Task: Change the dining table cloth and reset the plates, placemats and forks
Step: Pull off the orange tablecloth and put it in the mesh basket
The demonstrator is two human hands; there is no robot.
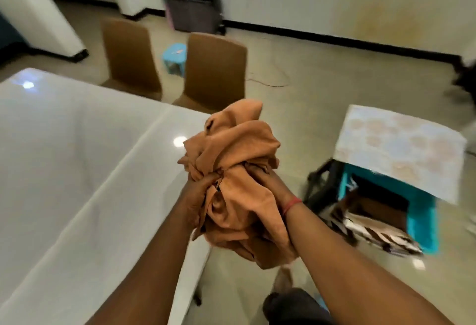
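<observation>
Both hands, left and right, grip a bunched orange cloth, held up off the corner of the bare white table. Right of it, a teal crate holds folded fabrics under a patterned sheet.
</observation>
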